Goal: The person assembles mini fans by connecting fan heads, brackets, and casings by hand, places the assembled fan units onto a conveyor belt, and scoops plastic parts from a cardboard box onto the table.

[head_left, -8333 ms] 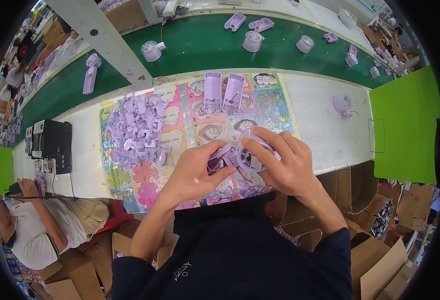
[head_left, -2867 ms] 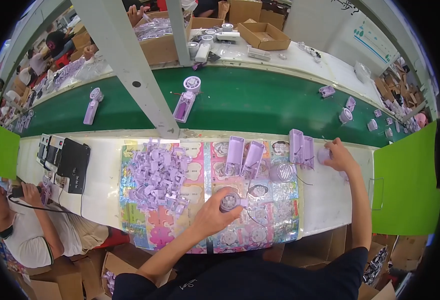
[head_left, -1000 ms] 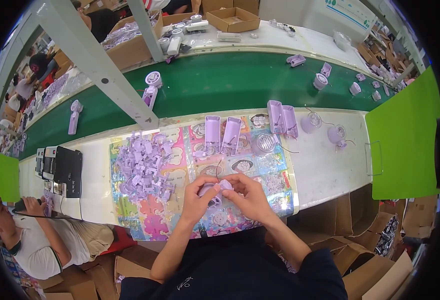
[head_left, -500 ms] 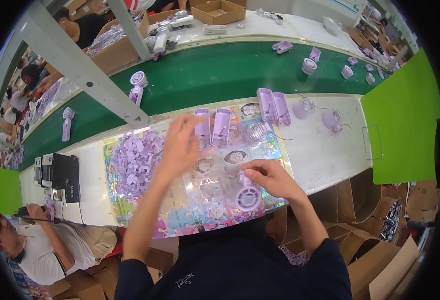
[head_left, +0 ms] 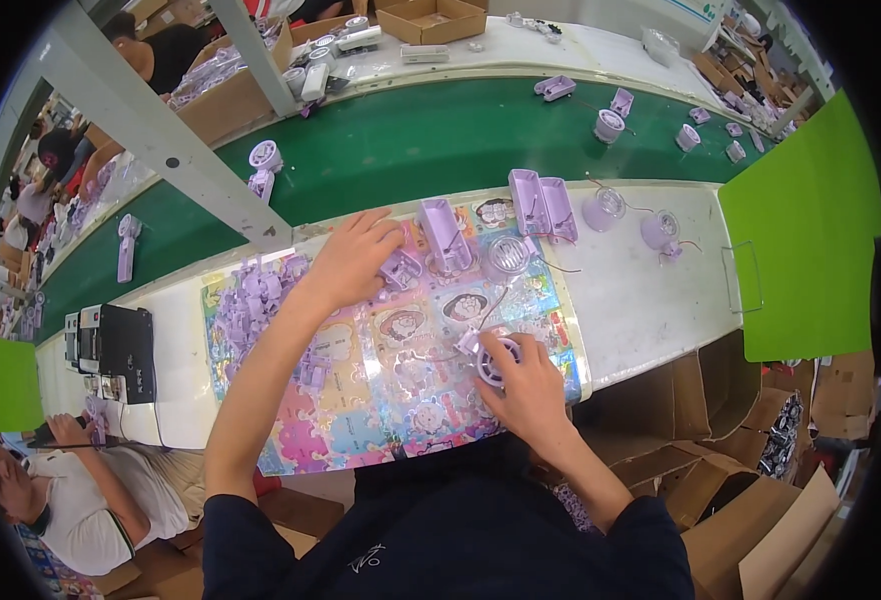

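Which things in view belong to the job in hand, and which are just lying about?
Likely in the job:
round lilac part, in the right hand
lilac handle shell, at the left hand
open lilac shells behind
probably the heap of small lilac pieces

Seemingly just lying about:
black box-shaped device
shallow cardboard box
clear plastic

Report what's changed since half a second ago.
The left hand moved onto the leftmost handle shell and took hold of it, turning it askew. The right hand let go of the neck of the lilac fan head and now grips its ring; the head shifted away from the person, its neck swung leftward. The two motor housings at right stayed put.
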Available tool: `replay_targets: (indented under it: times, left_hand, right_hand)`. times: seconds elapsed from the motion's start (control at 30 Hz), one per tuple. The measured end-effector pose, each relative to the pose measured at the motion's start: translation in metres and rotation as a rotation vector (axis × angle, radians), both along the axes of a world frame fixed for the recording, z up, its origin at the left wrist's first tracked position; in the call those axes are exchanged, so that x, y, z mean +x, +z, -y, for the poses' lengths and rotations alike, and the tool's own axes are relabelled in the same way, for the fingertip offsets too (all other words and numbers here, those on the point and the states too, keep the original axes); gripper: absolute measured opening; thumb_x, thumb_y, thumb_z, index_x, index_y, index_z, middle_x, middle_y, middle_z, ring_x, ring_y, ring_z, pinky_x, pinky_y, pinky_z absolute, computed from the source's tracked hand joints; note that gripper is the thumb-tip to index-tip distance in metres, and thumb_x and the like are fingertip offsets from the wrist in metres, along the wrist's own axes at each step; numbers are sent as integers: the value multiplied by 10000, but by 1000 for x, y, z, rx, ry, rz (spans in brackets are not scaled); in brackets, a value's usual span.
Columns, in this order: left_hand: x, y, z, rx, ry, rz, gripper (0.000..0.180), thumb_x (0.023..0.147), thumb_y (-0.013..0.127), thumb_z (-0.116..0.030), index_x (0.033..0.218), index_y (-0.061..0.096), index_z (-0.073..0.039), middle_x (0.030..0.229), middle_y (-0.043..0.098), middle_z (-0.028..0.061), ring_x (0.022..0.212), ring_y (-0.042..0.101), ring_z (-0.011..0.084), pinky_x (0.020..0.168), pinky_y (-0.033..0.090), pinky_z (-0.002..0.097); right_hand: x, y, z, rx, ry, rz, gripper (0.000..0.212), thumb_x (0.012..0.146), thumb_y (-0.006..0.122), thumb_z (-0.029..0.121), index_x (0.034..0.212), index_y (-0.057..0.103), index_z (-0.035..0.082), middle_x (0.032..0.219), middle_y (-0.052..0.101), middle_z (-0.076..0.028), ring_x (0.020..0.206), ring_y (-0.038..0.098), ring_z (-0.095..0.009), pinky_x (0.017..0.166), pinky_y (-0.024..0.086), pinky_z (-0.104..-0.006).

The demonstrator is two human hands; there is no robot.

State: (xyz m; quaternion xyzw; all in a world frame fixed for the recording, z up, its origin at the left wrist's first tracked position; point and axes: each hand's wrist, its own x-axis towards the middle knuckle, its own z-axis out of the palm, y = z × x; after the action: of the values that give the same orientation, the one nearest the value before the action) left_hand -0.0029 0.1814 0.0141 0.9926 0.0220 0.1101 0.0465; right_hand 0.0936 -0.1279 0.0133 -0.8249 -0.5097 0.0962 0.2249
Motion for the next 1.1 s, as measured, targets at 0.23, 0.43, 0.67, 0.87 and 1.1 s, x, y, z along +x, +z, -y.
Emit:
replay_targets:
  times: [0.23,0.43,0.67,0.87,1.1]
  left_hand:
    - [-11,44,16,-310,268,-202,520,634,856,-183,1068,586,-89,1077,612,130,1064,605,345,918,477,448]
    - [-25,70,66,-343,175,-212,619,666,871,-272,1228,644,-147,1061,578,95,978,630,333,822,516,427]
    - [-32,55,80,-494,178,-178,607,675,882,-262,1221,658,-122,1144,682,144,1063,660,345,882,515,437]
    - [-34,59,89,-569,176,-109,561,732,843,-328,1196,681,-59,1131,716,164,1065,667,367,901,516,457]
    - [-29,63,89,-731,234,-194,478,806,826,-250,1174,682,18,1082,713,204,999,693,322,867,533,380]
  right_hand:
    - [18,5,2,239,59,-200,622,744,796,79,1316,552,111,1211,567,-190,1096,593,-403,876,531,-456]
    - [33,37,-18,466,147,-133,617,724,814,49,1293,582,106,1293,558,-181,1107,611,-389,882,538,-444]
    - [35,46,-29,366,283,21,611,711,794,25,1290,657,165,1285,576,-163,1089,624,-360,864,551,-427]
    - [32,53,-32,354,319,120,634,672,746,-3,1278,673,166,1273,587,-159,1100,616,-355,877,548,-422]
    - [33,51,-38,425,384,295,625,638,685,-24,1233,701,164,1252,605,-137,1109,615,-345,871,559,-422]
